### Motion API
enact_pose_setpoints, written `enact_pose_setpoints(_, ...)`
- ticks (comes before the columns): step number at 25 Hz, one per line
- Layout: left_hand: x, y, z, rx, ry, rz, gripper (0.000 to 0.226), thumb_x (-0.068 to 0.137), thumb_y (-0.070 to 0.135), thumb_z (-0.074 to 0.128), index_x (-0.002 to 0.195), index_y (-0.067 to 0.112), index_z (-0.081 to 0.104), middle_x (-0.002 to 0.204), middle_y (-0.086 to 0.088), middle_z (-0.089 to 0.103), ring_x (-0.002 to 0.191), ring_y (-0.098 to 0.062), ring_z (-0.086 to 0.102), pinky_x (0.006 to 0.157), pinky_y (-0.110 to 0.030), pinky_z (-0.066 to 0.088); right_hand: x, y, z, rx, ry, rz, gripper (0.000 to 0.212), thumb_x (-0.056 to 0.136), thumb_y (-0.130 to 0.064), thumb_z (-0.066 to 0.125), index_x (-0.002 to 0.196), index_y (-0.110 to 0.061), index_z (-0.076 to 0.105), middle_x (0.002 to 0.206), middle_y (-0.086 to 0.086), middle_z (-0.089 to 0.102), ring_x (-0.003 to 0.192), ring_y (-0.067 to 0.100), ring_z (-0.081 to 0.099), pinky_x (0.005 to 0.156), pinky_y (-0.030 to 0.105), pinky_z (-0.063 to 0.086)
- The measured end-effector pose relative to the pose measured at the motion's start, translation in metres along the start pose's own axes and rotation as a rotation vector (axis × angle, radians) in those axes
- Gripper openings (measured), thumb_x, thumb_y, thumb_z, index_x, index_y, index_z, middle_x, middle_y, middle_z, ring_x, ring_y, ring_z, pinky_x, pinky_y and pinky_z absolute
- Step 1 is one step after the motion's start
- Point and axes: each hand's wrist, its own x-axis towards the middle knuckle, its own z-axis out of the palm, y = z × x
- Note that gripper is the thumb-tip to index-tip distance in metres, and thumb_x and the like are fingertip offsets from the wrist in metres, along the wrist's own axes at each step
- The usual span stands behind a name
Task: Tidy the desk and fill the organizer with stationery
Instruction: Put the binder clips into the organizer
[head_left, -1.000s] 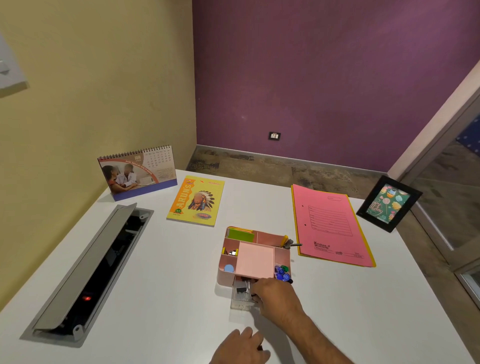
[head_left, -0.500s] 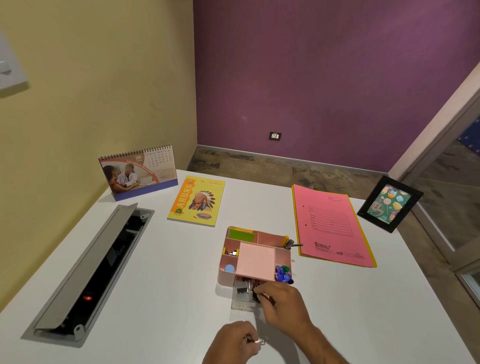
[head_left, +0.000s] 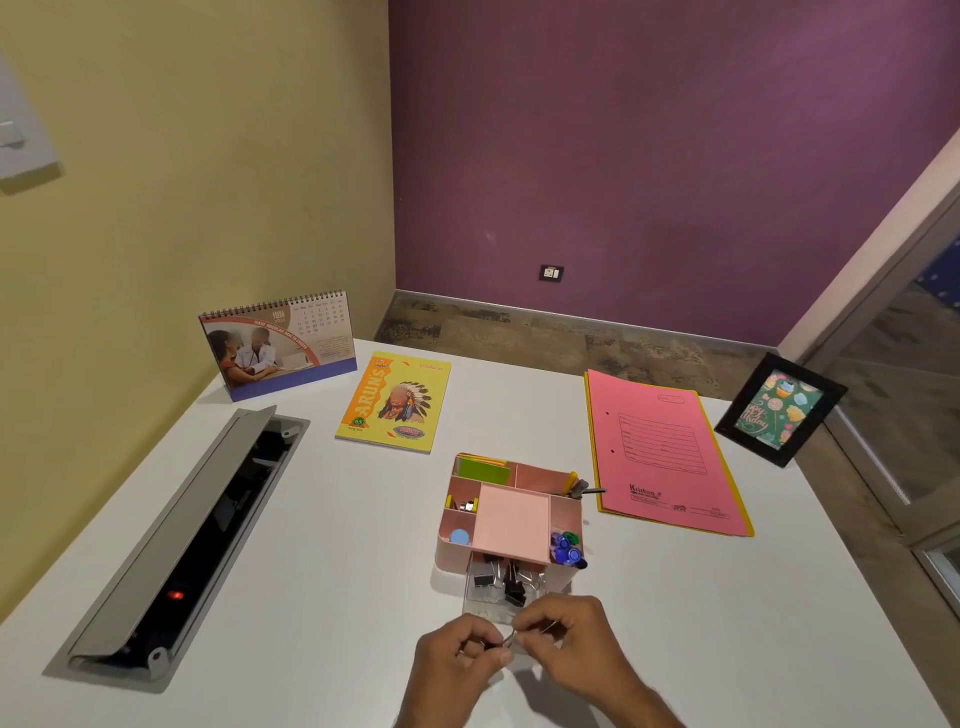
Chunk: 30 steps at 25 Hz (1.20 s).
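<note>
A pink desk organizer (head_left: 511, 519) stands in the middle of the white desk (head_left: 337, 545), with green sticky notes, blue push pins and small items in its compartments. Its clear drawer (head_left: 501, 590) is pulled out toward me and holds black binder clips. Just in front of the drawer my left hand (head_left: 457, 660) and my right hand (head_left: 566, 644) meet, both pinching a small metal clip (head_left: 508, 640) between their fingertips. The clip is mostly hidden by the fingers.
A yellow notebook (head_left: 395, 402) and a desk calendar (head_left: 278, 345) lie at the back left. A pink file folder (head_left: 662, 452) and a black photo frame (head_left: 779, 410) sit at the right. An open cable tray (head_left: 182, 540) runs along the left side.
My right hand has pulled back from the drawer toward me. My left hand rose to meet it, and both now pinch the small clip together.
</note>
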Motion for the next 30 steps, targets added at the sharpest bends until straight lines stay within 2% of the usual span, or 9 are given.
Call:
enact_pose_setpoints(4, 0.000, -0.007, -0.009, 0.097, 0.154, 0.163, 0.024, 0.070, 0.020, 0.084, 0.085, 0.030, 0.067, 0.071, 0.009, 0.065, 0.057, -0.005, 0.057, 0.055, -0.020, 0.051, 0.003, -0.009, 0.007, 0.048, 0.085, -0.034, 0.019, 0.070, -0.010, 0.073, 0.076, -0.026, 0.079, 0.073, -0.016, 0.073, 0.066, 0.008, 0.069, 0.061, 0.023, 0.057)
enact_pose_setpoints(7, 0.012, -0.033, -0.035, 0.503, 0.282, 0.425, 0.018, 0.083, 0.047, 0.062, 0.097, 0.040, 0.054, 0.095, 0.022, 0.058, 0.082, 0.001, 0.056, 0.069, -0.018, 0.045, 0.012, -0.012, 0.009, 0.001, 0.209, -0.125, 0.024, 0.071, -0.001, 0.074, 0.078, -0.023, 0.079, 0.078, -0.018, 0.073, 0.072, 0.005, 0.069, 0.063, 0.023, 0.058)
enact_pose_setpoints(10, 0.026, -0.072, -0.072, 0.972, 0.208, 0.416, 0.047, 0.086, 0.063, 0.042, 0.120, 0.033, 0.052, 0.126, 0.009, 0.053, 0.117, -0.015, 0.054, 0.093, -0.040, 0.040, 0.021, -0.009, 0.014, -0.212, 0.210, -0.234, 0.023, 0.069, 0.001, 0.074, 0.079, -0.020, 0.077, 0.083, -0.014, 0.073, 0.078, -0.002, 0.065, 0.070, 0.014, 0.054)
enact_pose_setpoints(13, 0.030, -0.096, -0.094, 1.190, 0.136, 0.304, 0.086, 0.083, 0.079, 0.025, 0.152, 0.027, 0.023, 0.156, -0.002, 0.024, 0.149, -0.023, 0.015, 0.116, -0.051, 0.006, 0.031, -0.004, 0.023, -0.421, 0.085, -0.238, 0.027, 0.059, -0.001, 0.080, 0.077, -0.020, 0.075, 0.081, -0.011, 0.072, 0.073, 0.002, 0.064, 0.063, 0.017, 0.056)
enact_pose_setpoints(15, 0.029, -0.097, -0.099, 1.235, 0.098, 0.313, 0.093, 0.081, 0.082, 0.027, 0.155, 0.029, 0.007, 0.159, -0.003, 0.014, 0.151, -0.021, -0.002, 0.114, -0.057, 0.005, 0.038, 0.001, 0.030, -0.518, 0.004, -0.199, 0.029, 0.057, -0.001, 0.081, 0.076, -0.021, 0.075, 0.081, -0.010, 0.071, 0.072, 0.006, 0.066, 0.060, 0.021, 0.057)
enact_pose_setpoints(19, 0.031, -0.095, -0.100, 1.284, 0.044, 0.280, 0.094, 0.080, 0.083, 0.027, 0.154, 0.028, 0.006, 0.162, -0.002, 0.008, 0.150, -0.022, -0.005, 0.109, -0.061, 0.011, 0.047, -0.003, 0.033, -0.562, -0.137, -0.006, 0.016, 0.083, -0.013, 0.064, 0.094, -0.019, 0.074, 0.097, -0.002, 0.072, 0.091, 0.017, 0.066, 0.078, 0.017, 0.047)
enact_pose_setpoints(22, 0.033, -0.097, -0.101, 1.320, 0.039, 0.293, 0.096, 0.080, 0.083, 0.027, 0.155, 0.028, 0.005, 0.163, -0.002, 0.002, 0.150, -0.023, -0.006, 0.110, -0.060, 0.007, 0.047, -0.010, 0.028, -0.619, -0.187, 0.014, 0.020, 0.087, -0.016, 0.057, 0.100, -0.023, 0.071, 0.101, -0.002, 0.070, 0.096, 0.019, 0.064, 0.081, 0.021, 0.047)
enact_pose_setpoints(27, 0.034, -0.099, -0.102, 1.340, 0.023, 0.285, 0.096, 0.080, 0.083, 0.029, 0.155, 0.026, 0.008, 0.164, -0.001, 0.000, 0.150, -0.022, -0.006, 0.110, -0.059, 0.007, 0.015, -0.018, 0.024, -0.434, 0.036, -0.091, 0.027, 0.070, -0.017, 0.063, 0.093, -0.029, 0.073, 0.091, -0.015, 0.073, 0.082, 0.006, 0.066, 0.068, 0.016, 0.050)
enact_pose_setpoints(30, 0.033, -0.099, -0.100, 1.334, 0.020, 0.275, 0.094, 0.081, 0.081, 0.029, 0.155, 0.025, 0.009, 0.164, -0.001, -0.001, 0.150, -0.021, -0.006, 0.111, -0.057, 0.007, -0.007, -0.021, 0.031, -0.458, -0.025, -0.127, 0.038, 0.066, -0.021, 0.056, 0.099, -0.031, 0.072, 0.090, -0.015, 0.074, 0.078, 0.007, 0.068, 0.067, 0.019, 0.055)
